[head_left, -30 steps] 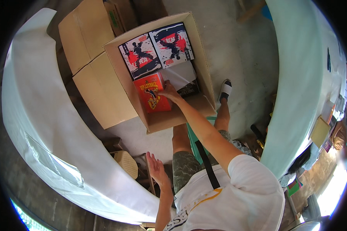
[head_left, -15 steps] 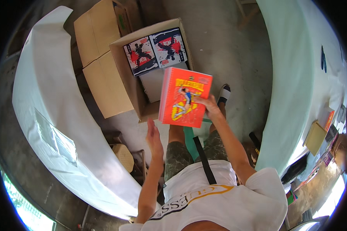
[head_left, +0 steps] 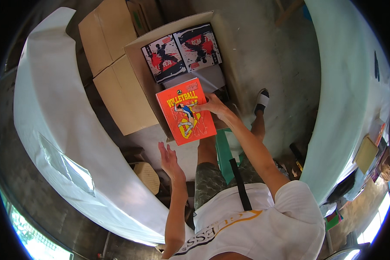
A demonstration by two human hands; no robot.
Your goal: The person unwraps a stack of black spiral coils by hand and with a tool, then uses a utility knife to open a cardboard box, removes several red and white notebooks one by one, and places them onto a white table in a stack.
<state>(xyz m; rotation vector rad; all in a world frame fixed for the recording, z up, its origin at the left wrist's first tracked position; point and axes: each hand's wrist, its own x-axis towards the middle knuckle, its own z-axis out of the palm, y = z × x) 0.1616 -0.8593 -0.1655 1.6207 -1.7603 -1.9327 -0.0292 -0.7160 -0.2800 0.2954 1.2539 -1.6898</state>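
Observation:
My right hand [head_left: 216,106] grips a stack of orange notebooks [head_left: 184,123] by its right edge, thumb on top of the cover. A volleyball player in blue and white is drawn on that cover. The stack hangs over the near end of an open cardboard box [head_left: 141,73]. Just below its lower left corner, my left hand [head_left: 172,162] is open, fingers spread, touching nothing. Inside the box, at the far end, lie two piles side by side, a left pile [head_left: 164,58] and a right pile [head_left: 199,45], with white, black and red covers. The orange stack hides part of the box's interior.
Folded brown cardboard [head_left: 121,95] leans against the box's left side. A long white-covered surface [head_left: 69,130] curves along my left, and a pale green-white one [head_left: 329,99] along my right. A green stool [head_left: 223,149] shows between my legs. A woven seat [head_left: 146,177] stands at lower left.
The orange stack has moved left and turned slightly counterclockwise, with its spiral edge no longer showing. The box appears shifted right in view. My left hand is lower, its fingers more spread.

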